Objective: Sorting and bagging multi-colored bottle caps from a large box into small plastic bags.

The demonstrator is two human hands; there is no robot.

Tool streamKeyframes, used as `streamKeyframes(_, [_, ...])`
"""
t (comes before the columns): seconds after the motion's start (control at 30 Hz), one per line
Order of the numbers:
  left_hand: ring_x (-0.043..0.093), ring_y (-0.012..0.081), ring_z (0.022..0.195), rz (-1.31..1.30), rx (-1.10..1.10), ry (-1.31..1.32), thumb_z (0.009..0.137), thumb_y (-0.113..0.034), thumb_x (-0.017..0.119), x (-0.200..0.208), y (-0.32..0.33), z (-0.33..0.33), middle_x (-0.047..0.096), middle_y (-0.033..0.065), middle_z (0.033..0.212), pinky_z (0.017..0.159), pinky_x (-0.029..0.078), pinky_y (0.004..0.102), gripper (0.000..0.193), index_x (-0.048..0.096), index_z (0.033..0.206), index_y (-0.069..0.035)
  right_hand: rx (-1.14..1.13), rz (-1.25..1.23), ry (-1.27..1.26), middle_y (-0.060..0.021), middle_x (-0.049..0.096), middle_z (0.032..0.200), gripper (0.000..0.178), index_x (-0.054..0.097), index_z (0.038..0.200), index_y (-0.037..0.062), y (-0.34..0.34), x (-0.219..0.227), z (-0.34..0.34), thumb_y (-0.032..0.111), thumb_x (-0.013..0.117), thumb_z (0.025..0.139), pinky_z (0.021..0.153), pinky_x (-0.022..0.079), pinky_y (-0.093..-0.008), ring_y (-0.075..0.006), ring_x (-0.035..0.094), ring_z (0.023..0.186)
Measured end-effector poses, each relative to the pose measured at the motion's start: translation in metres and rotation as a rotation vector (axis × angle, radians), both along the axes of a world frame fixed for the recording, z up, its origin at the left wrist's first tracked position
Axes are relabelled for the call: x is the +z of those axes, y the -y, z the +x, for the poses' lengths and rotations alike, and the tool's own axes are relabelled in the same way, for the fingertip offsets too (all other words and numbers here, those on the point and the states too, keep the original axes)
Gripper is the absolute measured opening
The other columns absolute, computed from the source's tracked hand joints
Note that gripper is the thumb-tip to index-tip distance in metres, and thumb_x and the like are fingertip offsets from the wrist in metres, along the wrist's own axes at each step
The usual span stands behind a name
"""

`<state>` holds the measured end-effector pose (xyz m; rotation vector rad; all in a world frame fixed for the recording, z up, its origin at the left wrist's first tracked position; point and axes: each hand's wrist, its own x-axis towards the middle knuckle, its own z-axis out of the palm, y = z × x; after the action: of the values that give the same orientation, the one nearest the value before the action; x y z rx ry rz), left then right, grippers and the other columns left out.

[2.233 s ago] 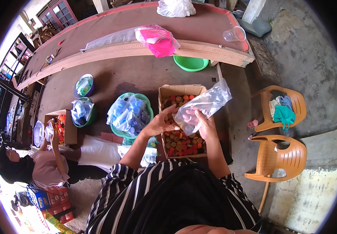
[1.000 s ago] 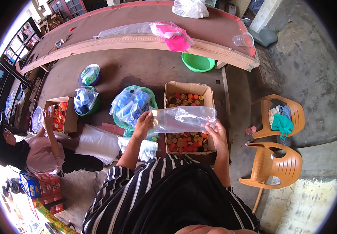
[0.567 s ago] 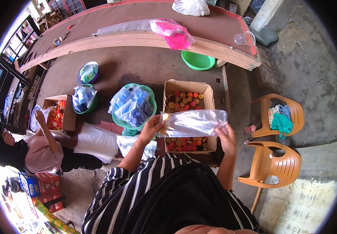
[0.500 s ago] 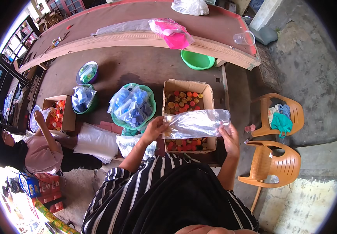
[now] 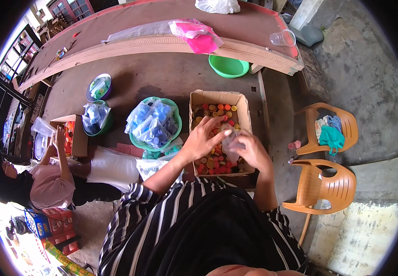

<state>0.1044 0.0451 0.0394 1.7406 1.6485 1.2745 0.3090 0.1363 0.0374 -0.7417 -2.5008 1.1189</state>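
Observation:
Over a cardboard box (image 5: 199,97) of red, orange and yellow-brown bottle caps (image 5: 210,164), I have both hands close together. In my right hand (image 5: 254,151) a see-through plastic bag (image 5: 229,143) is bunched up, its lower part hanging over the caps. My left hand (image 5: 204,141) is just left of the bag, fingers stretched out and apart, with the thumb pointing at the bag. Whether that thumb touches the plastic I cannot tell.
Left of the box stands a green basin (image 5: 178,120) of bagged blue caps. A stack of flat plastic bags (image 5: 111,166) lies nearer a co-worker (image 5: 51,184), who handles a bag by another cap box (image 5: 80,142). Orange chairs (image 5: 325,186) stand at right.
The bag was stretched flat between both hands; now it is bunched in my right hand. Both hands have come together over the box. The co-worker has raised a bag.

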Motion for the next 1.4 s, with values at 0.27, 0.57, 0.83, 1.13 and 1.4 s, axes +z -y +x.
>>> streamKeyframes(0.27, [0.061, 0.0357, 0.077, 0.208, 0.115, 0.086, 0.080, 0.003, 0.063, 0.021, -0.019, -0.002, 0.058, 0.0175, 0.093, 0.067, 0.051, 0.0413, 0.028, 0.062, 0.108, 0.000, -0.144, 0.443, -0.187, -0.0087, 0.063, 0.102, 0.016, 0.064, 0.086, 0.0013, 0.000, 0.046, -0.034, -0.006, 0.067, 0.071, 0.083, 0.050, -0.0390, -0.0294, 0.060, 0.097])
streamKeyframes(0.57, [0.061, 0.0388, 0.076, 0.015, 0.174, -0.112, 0.078, 0.005, 0.061, -0.102, 0.062, -0.012, 0.055, 0.0170, 0.090, 0.063, 0.050, 0.0462, 0.015, 0.055, 0.091, -0.001, -0.158, -0.453, -0.379, -0.0079, 0.068, 0.106, 0.022, 0.067, 0.110, 0.0046, 0.005, -0.084, -0.021, 0.014, 0.068, 0.091, 0.085, 0.053, -0.0319, -0.0211, 0.067, 0.094])
streamKeyframes(0.83, [0.062, 0.0380, 0.072, -0.079, 0.197, -0.007, 0.079, 0.003, 0.062, -0.105, 0.052, -0.005, 0.057, 0.0172, 0.085, 0.062, 0.051, 0.0442, 0.016, 0.053, 0.092, -0.002, -0.321, -0.038, 0.358, -0.0172, 0.068, 0.094, 0.016, 0.069, 0.098, 0.0043, -0.031, -0.176, -0.004, 0.012, 0.061, 0.087, 0.075, 0.051, -0.0403, -0.0343, 0.065, 0.089])
streamKeyframes(1.13, [0.062, 0.0359, 0.074, 0.340, 0.218, -0.044, 0.081, 0.009, 0.059, -0.012, -0.042, -0.017, 0.059, 0.0163, 0.083, 0.063, 0.050, 0.0417, 0.020, 0.048, 0.095, -0.001, -0.192, 0.208, 0.175, -0.0206, 0.058, 0.107, 0.026, 0.068, 0.108, 0.0040, -0.027, -0.223, -0.038, 0.008, 0.065, 0.083, 0.084, 0.051, -0.0479, -0.0395, 0.059, 0.097])
streamKeyframes(1.4, [0.064, 0.0355, 0.092, 0.126, 0.098, -0.188, 0.078, 0.008, 0.058, -0.065, 0.022, -0.003, 0.063, 0.0155, 0.103, 0.076, 0.053, 0.0407, 0.019, 0.068, 0.091, -0.002, -0.275, 0.092, 0.298, -0.0162, 0.052, 0.102, 0.019, 0.061, 0.097, 0.0035, -0.025, -0.241, -0.022, 0.011, 0.068, 0.081, 0.085, 0.050, -0.0467, -0.0367, 0.055, 0.103])
